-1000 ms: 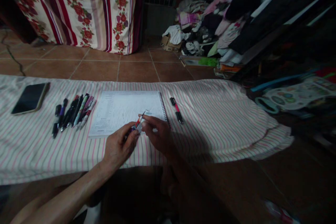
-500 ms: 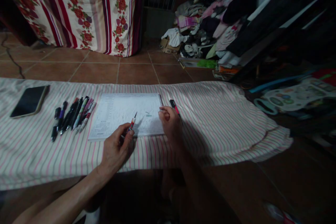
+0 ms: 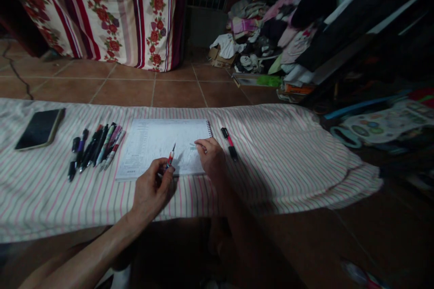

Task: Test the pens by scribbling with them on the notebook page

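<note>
My left hand (image 3: pixel 154 185) grips a red and white pen (image 3: pixel 170 158), its dark tip pointing up over the lower middle of a spiral notebook (image 3: pixel 159 135). Over the page's right part is my right hand (image 3: pixel 210 156), thumb and fingertips pinched together beside a small greenish mark or piece (image 3: pixel 193 147); whether anything sits in the pinch is too small to tell. A red and black marker (image 3: pixel 230 144) lies right of the notebook. To its left, several pens (image 3: pixel 98 146) lie in a loose row on the striped cloth.
A dark phone (image 3: pixel 40 129) rests at the left of the striped cloth (image 3: pixel 281 153). Beyond it are a tiled floor (image 3: pixel 176 92), a floral curtain (image 3: pixel 125 18) and a heap of clothes (image 3: pixel 267 31) by a cardboard box (image 3: pixel 220 58). A patterned item (image 3: pixel 376 122) is at far right.
My right hand has moved left, off the notebook's spiral edge and onto the page, uncovering more of the red and black marker. My left hand and its pen are nearly unchanged.
</note>
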Demonstrator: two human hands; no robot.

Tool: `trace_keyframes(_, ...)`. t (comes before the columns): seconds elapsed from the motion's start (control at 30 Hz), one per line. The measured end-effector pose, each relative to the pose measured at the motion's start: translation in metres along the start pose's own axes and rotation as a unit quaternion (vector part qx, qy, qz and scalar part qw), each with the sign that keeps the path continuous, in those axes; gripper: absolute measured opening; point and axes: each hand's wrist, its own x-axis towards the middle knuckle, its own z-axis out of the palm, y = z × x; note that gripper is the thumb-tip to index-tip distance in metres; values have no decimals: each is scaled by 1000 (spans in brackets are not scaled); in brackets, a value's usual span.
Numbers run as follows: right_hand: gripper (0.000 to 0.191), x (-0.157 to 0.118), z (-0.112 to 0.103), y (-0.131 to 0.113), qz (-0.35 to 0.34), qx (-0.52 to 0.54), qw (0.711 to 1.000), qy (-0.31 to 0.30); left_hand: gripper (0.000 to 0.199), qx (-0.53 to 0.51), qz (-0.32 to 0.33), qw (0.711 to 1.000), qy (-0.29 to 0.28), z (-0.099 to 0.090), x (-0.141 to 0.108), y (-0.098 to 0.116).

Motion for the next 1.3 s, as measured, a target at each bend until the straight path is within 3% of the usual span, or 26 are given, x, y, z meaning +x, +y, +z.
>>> trace_keyframes(0.73,15,9,9,-20,50,-113,992,-13,27,-52,-39,997,-34,0,3,-9)
trace_keyframes(1.13,12,8,8,-15,24,-111,993,-34,28,-34,-35,998,-39,-2,4,-11)
trace_keyframes(1.3,11,6,6,-12,19,-64,997,-27,28,-37,-25,998,-34,-1,4,-12)
